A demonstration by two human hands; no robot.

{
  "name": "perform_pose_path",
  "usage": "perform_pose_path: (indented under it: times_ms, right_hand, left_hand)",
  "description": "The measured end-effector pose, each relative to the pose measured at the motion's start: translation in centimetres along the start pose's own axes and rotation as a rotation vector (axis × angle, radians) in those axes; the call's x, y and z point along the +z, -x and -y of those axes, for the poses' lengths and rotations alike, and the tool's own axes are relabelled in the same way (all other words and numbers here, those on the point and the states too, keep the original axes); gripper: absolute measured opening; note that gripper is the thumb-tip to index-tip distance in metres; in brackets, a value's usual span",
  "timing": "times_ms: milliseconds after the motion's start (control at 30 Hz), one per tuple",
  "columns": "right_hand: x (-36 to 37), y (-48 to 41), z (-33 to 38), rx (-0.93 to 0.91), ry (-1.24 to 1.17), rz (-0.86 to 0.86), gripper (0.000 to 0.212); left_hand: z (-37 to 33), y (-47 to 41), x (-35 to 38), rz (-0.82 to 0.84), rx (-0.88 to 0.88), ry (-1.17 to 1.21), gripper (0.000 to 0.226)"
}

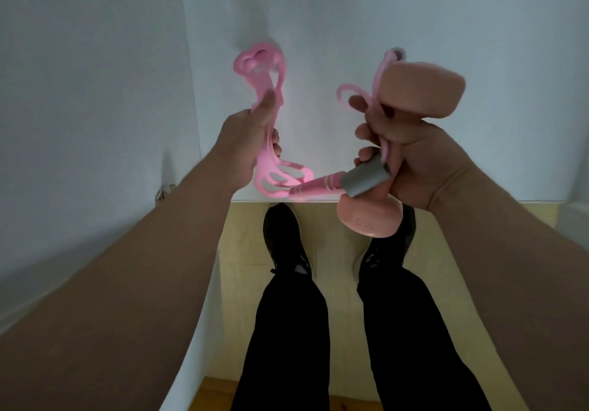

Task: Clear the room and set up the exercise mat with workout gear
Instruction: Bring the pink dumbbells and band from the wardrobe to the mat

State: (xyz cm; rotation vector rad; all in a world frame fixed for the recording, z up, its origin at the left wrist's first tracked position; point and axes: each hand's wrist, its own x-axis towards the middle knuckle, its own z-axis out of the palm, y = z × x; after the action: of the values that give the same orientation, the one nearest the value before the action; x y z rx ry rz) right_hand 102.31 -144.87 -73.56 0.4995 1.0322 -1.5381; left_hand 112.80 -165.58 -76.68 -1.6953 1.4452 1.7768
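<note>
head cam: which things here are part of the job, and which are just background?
Job gear:
- pink resistance band, gripped by the left hand
- pink dumbbell, held in the right hand
- skipping-rope handle, in the same hand

Just there:
- white wall
- metal fitting on the left
- black shoes
- floor

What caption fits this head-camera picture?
Left hand grips a pink stretch band; right hand holds a dumbbell and skipping-rope handle.
</note>
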Motion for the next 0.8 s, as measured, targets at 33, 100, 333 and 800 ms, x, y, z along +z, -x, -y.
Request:
perform_pose_path:
  times_ms: [33,100,333,800]
  right_hand:
    - [-0.3,0.2,-0.1,0.029,0.008,-0.023,0.029]
    - [-0.6,0.8,-0.1,0.095,0.015,-0.087,0.019]
    - [-1.2,2.9,-0.9,0.117,0.066,-0.109,0.013]
    - [1.0,9.3,-4.2,0.105,-0.068,-0.306,0.031]
  left_hand:
    - [0.0,0.2,0.3,-0.030,-0.057,-0.008,0.047]
    - [-0.1,0.8,0.8,-0.068,-0.114,-0.021,0.046]
    - [-1.2,3.9,0.8,0.068,-0.040,0.079,0.020]
    - [-0.6,17.6,2.3,0.100,0.318,-0.410,0.018]
